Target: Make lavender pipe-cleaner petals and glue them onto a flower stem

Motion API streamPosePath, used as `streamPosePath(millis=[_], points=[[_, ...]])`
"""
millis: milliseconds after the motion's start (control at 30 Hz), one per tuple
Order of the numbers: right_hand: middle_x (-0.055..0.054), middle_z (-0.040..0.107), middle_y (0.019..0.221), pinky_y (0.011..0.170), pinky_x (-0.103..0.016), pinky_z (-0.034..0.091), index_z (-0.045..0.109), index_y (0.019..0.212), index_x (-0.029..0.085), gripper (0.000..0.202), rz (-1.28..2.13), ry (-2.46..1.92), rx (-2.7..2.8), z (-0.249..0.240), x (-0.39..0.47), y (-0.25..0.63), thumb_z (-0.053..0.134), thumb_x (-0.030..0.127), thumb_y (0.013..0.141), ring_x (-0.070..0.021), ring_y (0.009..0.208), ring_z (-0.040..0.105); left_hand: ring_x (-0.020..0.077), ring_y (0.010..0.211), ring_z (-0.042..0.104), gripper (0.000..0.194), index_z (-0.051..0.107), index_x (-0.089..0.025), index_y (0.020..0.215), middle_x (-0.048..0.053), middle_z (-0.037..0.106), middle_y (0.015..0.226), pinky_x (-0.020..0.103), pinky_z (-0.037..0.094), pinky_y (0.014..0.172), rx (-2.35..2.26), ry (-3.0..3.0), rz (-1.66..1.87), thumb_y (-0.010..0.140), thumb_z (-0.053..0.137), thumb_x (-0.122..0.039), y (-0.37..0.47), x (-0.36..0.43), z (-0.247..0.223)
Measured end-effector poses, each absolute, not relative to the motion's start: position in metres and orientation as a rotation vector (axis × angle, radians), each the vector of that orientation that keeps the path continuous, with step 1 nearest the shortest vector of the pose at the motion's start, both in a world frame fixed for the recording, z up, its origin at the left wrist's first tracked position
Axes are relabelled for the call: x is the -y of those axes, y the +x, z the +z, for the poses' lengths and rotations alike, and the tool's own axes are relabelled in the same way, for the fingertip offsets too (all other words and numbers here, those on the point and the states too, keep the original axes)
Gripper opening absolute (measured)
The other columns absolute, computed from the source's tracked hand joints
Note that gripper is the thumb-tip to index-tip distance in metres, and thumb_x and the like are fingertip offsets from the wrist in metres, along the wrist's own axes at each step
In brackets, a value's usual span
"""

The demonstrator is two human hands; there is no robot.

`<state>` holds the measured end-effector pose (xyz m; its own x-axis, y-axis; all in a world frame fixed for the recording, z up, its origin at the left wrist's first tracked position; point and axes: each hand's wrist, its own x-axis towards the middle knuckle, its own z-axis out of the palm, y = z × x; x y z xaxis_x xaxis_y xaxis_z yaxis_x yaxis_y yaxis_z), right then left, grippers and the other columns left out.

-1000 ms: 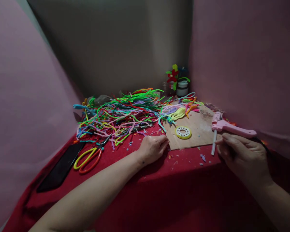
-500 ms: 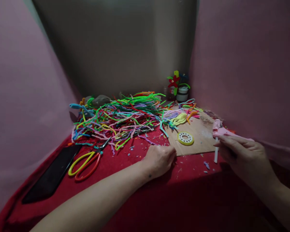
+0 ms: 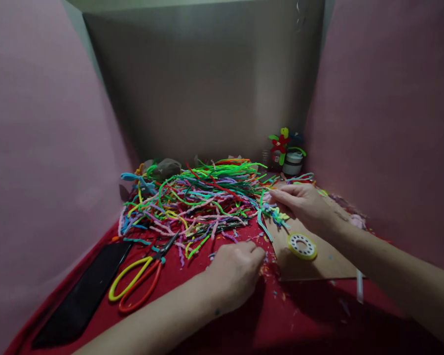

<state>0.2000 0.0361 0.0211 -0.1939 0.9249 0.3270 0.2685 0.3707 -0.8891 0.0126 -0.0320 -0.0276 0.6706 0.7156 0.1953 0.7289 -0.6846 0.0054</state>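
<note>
My left hand (image 3: 239,271) rests on the red cloth with its fingers curled in; what they hold, if anything, is hidden. Above the upper-left part of the cardboard, my right hand (image 3: 305,202) has its thumb and fingertips pressed together over the small bundled pipe cleaners (image 3: 276,214). A bit of orange shows at those fingertips, too small to name. The pink glue gun (image 3: 356,221) lies on the right, partly hidden by my right forearm, its clear glue stick (image 3: 360,288) showing below. Between my hands sits a yellow-rimmed white disc with holes (image 3: 302,246).
A big tangled heap of pipe cleaners (image 3: 203,197) spreads across the back. Scissors (image 3: 140,278) with yellow and red handles and a black flat object (image 3: 83,296) lie at left. A pipe-cleaner flower (image 3: 280,144) and a lidded cup (image 3: 293,162) stand behind the cardboard (image 3: 318,271).
My right hand has let go of the glue gun and moved left and away from me to the small pipe-cleaner bundles. My left hand stays curled on the cloth. The view has tilted up.
</note>
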Motion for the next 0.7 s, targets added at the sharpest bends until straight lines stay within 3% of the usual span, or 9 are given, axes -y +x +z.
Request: streamPosePath(millis=[167, 333, 700], points=[[0.005, 0.043, 0.041, 0.04, -0.019, 0.025, 0.056, 0.054, 0.013, 0.026, 0.867, -1.157, 1.758, 0.02, -0.079, 0.181, 0.055, 0.033, 0.071, -0.0053, 0.038, 0.034, 0.0145, 0.073, 0.058, 0.021, 0.061, -0.02, 0.082, 0.003, 0.063, 0.084, 0.025, 0.044, 0.064, 1.51, -2.538, -0.439, 0.086, 0.041, -0.019, -0.037, -0.029, 0.009], [0.003, 0.052, 0.048, 0.046, -0.019, 0.032, 0.065, 0.064, 0.013, 0.016, 0.744, -1.185, 1.892, 0.007, -0.104, 0.171, 0.052, 0.021, 0.067, -0.0075, 0.045, 0.043, 0.019, 0.084, 0.06, 0.024, 0.066, -0.018, 0.085, 0.007, 0.065, 0.088, 0.029, 0.046, 0.075, 1.716, -2.331, -0.477, 0.081, 0.043, -0.019, -0.083, -0.088, 0.02], [-0.002, 0.068, 0.068, 0.06, -0.02, 0.041, 0.073, 0.075, 0.014, 0.022, 0.452, -1.303, 2.138, 0.003, -0.13, 0.161, 0.052, 0.015, 0.072, -0.0129, 0.065, 0.059, 0.0226, 0.093, 0.053, 0.033, 0.063, -0.018, 0.105, 0.01, 0.061, 0.097, 0.033, 0.044, 0.082, 1.627, -2.257, -0.392, 0.082, 0.04, -0.018, -0.078, -0.122, 0.025]])
